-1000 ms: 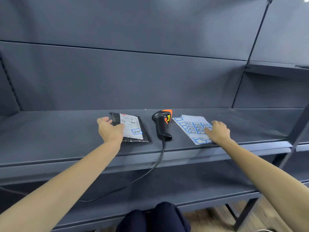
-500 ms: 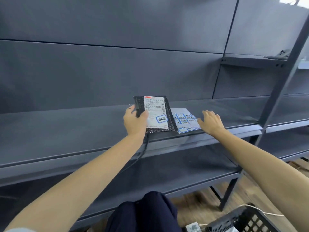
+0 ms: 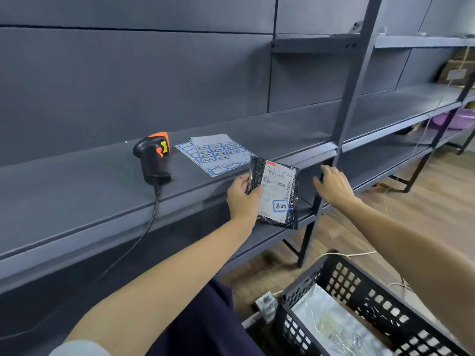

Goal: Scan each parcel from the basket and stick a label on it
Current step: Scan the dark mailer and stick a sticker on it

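Note:
My left hand (image 3: 243, 199) grips a small black parcel (image 3: 277, 194) by its left edge and holds it in the air just off the shelf's front edge. A white shipping slip and a blue-framed label are stuck on the parcel's face. My right hand (image 3: 334, 185) hovers open to the parcel's right, fingers spread, holding nothing. On the shelf lie the black and orange barcode scanner (image 3: 153, 160) and the sheets of blue labels (image 3: 218, 152). A black plastic basket (image 3: 347, 286) at the lower right holds a silvery parcel (image 3: 331, 327).
The dark grey shelf (image 3: 77, 191) runs across the view with a lower shelf beneath it. An upright post (image 3: 354, 80) stands right of the label sheets. The scanner's cable (image 3: 144, 232) hangs over the shelf's front edge. Wooden floor and more shelving lie to the right.
My left hand has lifted the parcel off the shelf and carried it right, past the front edge. My right hand left the label sheets. The view swung right, revealing the basket.

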`<state>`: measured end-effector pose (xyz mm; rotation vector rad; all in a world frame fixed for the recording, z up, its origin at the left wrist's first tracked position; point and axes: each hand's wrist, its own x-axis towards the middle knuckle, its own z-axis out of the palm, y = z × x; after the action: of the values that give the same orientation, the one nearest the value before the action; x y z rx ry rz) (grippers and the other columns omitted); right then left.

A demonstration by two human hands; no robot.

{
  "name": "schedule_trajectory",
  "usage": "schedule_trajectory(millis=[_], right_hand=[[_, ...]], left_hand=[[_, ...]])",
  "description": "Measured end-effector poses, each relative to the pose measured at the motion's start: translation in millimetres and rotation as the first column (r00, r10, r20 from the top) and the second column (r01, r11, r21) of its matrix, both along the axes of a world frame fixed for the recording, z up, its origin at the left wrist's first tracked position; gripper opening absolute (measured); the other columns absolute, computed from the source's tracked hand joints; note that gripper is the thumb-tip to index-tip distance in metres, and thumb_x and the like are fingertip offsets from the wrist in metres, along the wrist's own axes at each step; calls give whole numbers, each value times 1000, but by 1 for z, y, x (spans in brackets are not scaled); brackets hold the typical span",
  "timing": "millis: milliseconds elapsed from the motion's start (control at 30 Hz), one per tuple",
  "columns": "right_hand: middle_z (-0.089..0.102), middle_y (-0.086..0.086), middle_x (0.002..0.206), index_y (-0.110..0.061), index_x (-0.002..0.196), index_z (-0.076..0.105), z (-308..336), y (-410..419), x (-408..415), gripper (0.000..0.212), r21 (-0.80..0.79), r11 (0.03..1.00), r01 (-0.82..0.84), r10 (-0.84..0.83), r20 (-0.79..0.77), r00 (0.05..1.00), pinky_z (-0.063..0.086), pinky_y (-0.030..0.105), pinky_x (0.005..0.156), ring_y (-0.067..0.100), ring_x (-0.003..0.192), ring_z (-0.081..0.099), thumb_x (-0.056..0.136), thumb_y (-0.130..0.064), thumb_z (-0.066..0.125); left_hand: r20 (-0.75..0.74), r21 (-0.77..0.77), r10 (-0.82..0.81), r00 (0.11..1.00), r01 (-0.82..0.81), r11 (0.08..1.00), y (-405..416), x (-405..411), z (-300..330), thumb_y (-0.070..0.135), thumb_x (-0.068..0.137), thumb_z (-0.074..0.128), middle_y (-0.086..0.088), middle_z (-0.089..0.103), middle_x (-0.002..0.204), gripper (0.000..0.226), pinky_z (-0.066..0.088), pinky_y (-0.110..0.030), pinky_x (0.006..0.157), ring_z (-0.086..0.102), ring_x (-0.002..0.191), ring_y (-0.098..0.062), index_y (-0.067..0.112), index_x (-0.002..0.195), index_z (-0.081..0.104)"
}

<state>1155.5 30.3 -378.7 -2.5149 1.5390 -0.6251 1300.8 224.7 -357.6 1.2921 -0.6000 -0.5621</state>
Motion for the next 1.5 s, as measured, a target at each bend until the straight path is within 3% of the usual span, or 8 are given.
schedule_trajectory(millis=[467,600,800,1000,1100,1267,1400,1500], right_hand=[[49,22,137,1,139,43,-183,17,-84,48,358,929,89,-98,7,995,31,40,108,35,128,44,96,-20,47],[61,15,121,-3,122,59,-216,33,-87,33,490,871,49,-109,94,990,40,32,88,30,113,56,97,-20,46],[70,2,114,-15,121,63,-226,59,-83,52,937,199,-286,-323,339,884,52,34,90,20,104,66,98,-54,37],[65,2,125,-20,125,57,-242,59,-94,38,879,43,-474,-428,445,786,53,34,92,17,107,65,89,-23,66],[70,6,111,-11,110,63,-233,51,-100,28,840,26,-542,-466,490,737,58,28,73,16,94,70,83,-11,68],[68,5,111,-16,110,62,-241,15,-144,38,908,130,-398,-404,415,816,57,25,68,16,92,68,74,-17,73],[61,7,119,-16,120,57,-277,-8,-183,36,981,49,-186,-469,187,863,55,24,57,18,90,60,87,-2,63],[63,8,123,-14,126,57,-314,-9,-192,45,999,41,-10,-351,24,936,54,34,83,23,108,58,83,-9,69]], left_hand=[[-120,378,-32,992,76,923,-36,-71,-144,-12,83,59,-8,67,114,37,52,-29,87,63,96,-16,2,117,60],[-190,484,89,978,14,875,-36,-86,-179,-13,84,59,-12,66,116,37,50,-27,82,62,95,-18,0,118,60],[-202,590,232,951,-71,805,-37,-95,-204,-5,86,60,-7,66,112,34,48,-26,84,61,95,-16,5,118,59],[-224,585,213,951,-44,810,-41,-99,-207,0,90,57,-4,65,115,32,47,-21,74,57,92,-12,7,122,53],[-146,565,56,988,37,824,-41,-99,-209,8,93,59,0,62,118,34,44,-4,63,56,98,-8,7,126,52],[190,634,-259,947,83,769,-37,-84,-220,24,98,51,7,49,141,40,25,-18,99,40,132,-12,20,137,47],[487,707,-469,737,-18,707,-31,-71,-240,29,101,43,5,35,152,43,9,-21,113,21,144,-12,20,143,40],[617,711,-557,556,-91,697,-31,-66,-256,30,102,37,3,27,156,46,-6,-22,117,12,147,-12,17,147,34]])
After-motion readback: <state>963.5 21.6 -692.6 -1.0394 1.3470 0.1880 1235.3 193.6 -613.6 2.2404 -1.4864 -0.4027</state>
